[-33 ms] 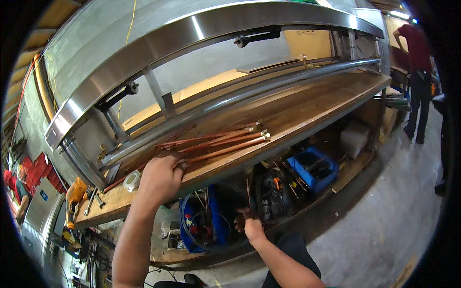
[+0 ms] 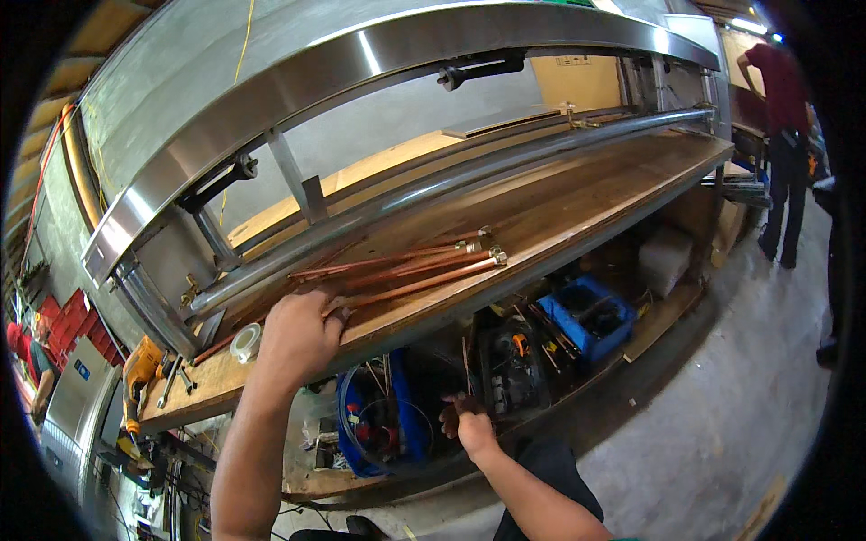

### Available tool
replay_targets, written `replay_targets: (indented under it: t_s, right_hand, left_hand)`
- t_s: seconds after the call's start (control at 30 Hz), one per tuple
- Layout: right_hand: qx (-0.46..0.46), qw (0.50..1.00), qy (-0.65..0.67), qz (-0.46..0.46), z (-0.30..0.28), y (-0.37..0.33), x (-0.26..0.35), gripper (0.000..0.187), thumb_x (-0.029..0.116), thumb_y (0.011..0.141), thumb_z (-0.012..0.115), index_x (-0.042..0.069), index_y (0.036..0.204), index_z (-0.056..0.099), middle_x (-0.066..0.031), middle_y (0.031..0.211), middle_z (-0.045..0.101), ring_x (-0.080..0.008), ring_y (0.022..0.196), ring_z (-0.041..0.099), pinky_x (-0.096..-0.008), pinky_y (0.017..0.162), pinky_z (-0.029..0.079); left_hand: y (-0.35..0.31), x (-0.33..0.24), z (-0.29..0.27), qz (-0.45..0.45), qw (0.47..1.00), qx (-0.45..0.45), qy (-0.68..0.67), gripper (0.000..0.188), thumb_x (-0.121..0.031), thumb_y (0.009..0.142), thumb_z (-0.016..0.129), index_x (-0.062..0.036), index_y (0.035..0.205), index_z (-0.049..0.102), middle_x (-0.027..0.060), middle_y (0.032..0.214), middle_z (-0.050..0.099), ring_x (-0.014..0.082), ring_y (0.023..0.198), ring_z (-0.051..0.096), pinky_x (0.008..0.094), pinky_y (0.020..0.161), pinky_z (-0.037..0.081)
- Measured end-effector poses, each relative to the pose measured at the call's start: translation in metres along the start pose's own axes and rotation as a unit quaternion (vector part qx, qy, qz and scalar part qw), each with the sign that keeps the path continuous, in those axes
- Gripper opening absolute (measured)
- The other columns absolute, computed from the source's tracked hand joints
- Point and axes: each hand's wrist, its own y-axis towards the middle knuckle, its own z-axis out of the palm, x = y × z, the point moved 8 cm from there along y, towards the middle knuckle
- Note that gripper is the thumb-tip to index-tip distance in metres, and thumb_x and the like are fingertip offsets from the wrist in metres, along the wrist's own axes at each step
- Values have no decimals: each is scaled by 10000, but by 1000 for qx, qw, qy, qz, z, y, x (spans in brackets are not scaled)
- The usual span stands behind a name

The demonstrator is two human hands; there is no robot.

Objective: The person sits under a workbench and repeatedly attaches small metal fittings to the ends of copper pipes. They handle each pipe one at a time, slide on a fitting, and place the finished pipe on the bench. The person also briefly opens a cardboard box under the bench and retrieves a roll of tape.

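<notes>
The fingers (image 2: 336, 321) of the left hand (image 2: 302, 338) are curled at the left ends of the copper tubes (image 2: 419, 290); whether they grip a tube cannot be told. The fingers of the right hand (image 2: 474, 429) are bent, below the level of the tabletop (image 2: 622, 178), and a thin rod (image 2: 465, 361) stands upright just above them; the shadow hides whether it is held. The copper tubes lie in a loose bundle on the wooden tabletop, near its front edge, with metal nuts (image 2: 497, 256) at their right ends. A white roll (image 2: 245, 343) lies just left of the left wrist. Farther left are a wrench (image 2: 169, 383) and, at the tabletop corner, a yellow drill (image 2: 141, 365). A steel pipe (image 2: 433, 178) runs lengthwise behind the copper tubes, under a shiny metal rail (image 2: 325, 68). On the lower shelf (image 2: 658, 329), a blue bin (image 2: 417, 433) sits left of the right hand; a dark tray (image 2: 534, 361) and a blue crate (image 2: 613, 338) sit to its right. A person (image 2: 783, 95) in a dark red shirt stands at far right.
</notes>
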Motion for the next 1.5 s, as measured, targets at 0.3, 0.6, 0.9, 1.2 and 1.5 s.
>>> replay_targets:
  t_s: [0.3, 0.6, 0.9, 1.2, 1.5]
  right_hand:
    - [-8, 976, -212, -37, -42, 55, -78, 314, 293, 999, 441, 55, 1081, 629, -74, 817, 633, -154, 688, 544, -294, 610, 440]
    - [-98, 970, -220, -35, -62, 29, 31, 329, 306, 898, 591, 43, 1086, 652, -179, 1036, 671, -329, 955, 624, -410, 832, 475]
    - [-101, 821, -465, -316, -126, 101, 83, 317, 246, 889, 565, 39, 1122, 622, -133, 1005, 669, -319, 867, 628, -430, 804, 487]
    - [292, 627, -696, -194, -68, 187, -147, 194, 231, 815, 586, 71, 853, 688, -131, 895, 680, -309, 887, 641, -416, 770, 509]
    - [211, 489, -809, -248, -83, 213, -200, 215, 258, 819, 604, 62, 871, 676, -128, 891, 666, -281, 864, 641, -382, 735, 511]
  left_hand:
    - [61, -57, 11, 95, 991, 67, 58, 244, -152, 785, 642, -106, 1023, 676, 179, 929, 667, 390, 847, 625, 474, 735, 497]
    - [-7, -79, 2, 225, 958, -154, -95, 159, -124, 745, 715, -69, 887, 668, 117, 752, 651, 287, 663, 630, 375, 595, 497]
    - [-217, 62, 210, -91, 929, 343, -108, 282, -313, 801, 672, -97, 982, 674, 110, 862, 669, 323, 750, 646, 417, 658, 519]
    - [-325, 133, 323, -3, 969, 242, -44, 322, -329, 848, 589, -75, 1030, 669, 171, 1008, 673, 350, 955, 627, 451, 819, 497]
    - [-310, 143, 306, -137, 938, 289, -131, 348, -289, 922, 483, -5, 984, 674, 216, 1015, 661, 376, 953, 626, 453, 855, 473]
